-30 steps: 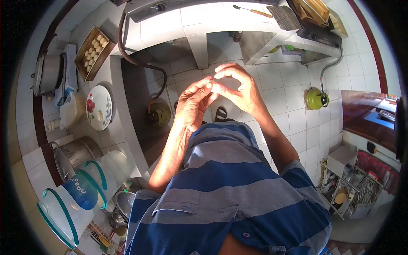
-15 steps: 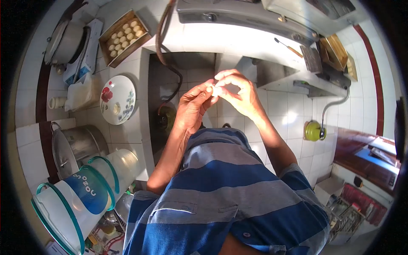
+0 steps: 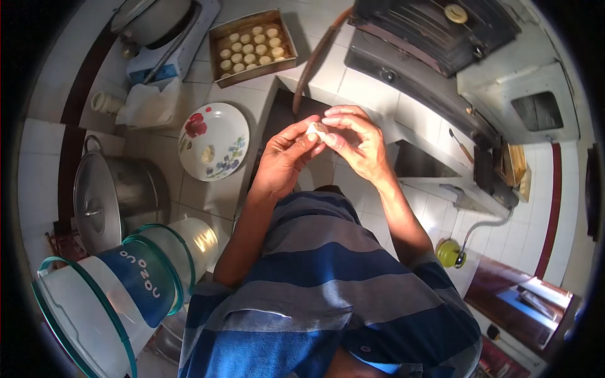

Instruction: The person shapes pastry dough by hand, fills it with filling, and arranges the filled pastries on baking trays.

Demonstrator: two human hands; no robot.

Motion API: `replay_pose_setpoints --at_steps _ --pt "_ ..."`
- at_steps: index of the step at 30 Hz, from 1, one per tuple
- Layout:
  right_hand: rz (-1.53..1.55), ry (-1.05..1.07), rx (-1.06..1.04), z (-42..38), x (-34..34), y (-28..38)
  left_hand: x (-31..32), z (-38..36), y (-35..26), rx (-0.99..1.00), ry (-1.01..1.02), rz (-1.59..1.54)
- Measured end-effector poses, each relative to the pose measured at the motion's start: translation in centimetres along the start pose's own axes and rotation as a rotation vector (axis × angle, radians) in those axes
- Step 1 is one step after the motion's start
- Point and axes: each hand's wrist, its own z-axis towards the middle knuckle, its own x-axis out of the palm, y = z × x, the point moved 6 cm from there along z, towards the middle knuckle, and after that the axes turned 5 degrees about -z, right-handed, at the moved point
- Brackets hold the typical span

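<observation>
A small pale lump of dough [image 3: 316,130] is pinched at the fingertips of both hands, held up in front of the striped shirt. My left hand [image 3: 281,159] closes on it from the left, thumb and forefinger together. From the other side, my right hand [image 3: 362,150] presses it between thumb and fingers. To the left of the hands, a white flowered plate [image 3: 217,123] carries one small pale piece of dough [image 3: 207,154]. Behind it, a rectangular metal tray [image 3: 268,72] contains several round dough pieces [image 3: 247,48] set in rows.
A ridged brown hose [image 3: 313,53] runs down by the counter edge. An oven [image 3: 435,31] stands at the back right. On the left are a large lidded pot [image 3: 138,189], a plastic bucket [image 3: 94,299] and a stove [image 3: 179,53]. A green gas cylinder [image 3: 448,253] stands right.
The view has turned left and closer to the counter, so the tray, plate and oven sit further right in it. Both hands still hold the dough, which now shows more clearly.
</observation>
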Motion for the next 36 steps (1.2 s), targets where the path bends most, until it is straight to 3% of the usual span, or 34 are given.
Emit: replay_pose_setpoints --at_steps 5,7,15,21,36 --pt "0.052 0.066 0.013 2.6 2.0 -0.3 -0.7 0.4 -2.3 0.098 0.075 -0.025" --pt "-0.116 0.106 -0.174 4.0 2.7 0.9 -0.8 0.7 -3.2 0.147 0.042 -0.009" --pt "-0.234 0.237 -0.358 7.9 3.8 0.2 -1.6 1.8 -4.8 0.306 -0.075 -0.118" --pt "-0.152 0.293 -0.401 9.8 4.1 0.4 -1.7 3.0 -5.4 0.328 -0.23 -0.028" --pt "-0.044 0.482 -0.368 11.9 8.7 -1.4 -5.4 2.2 -6.1 0.399 -0.358 -0.118"
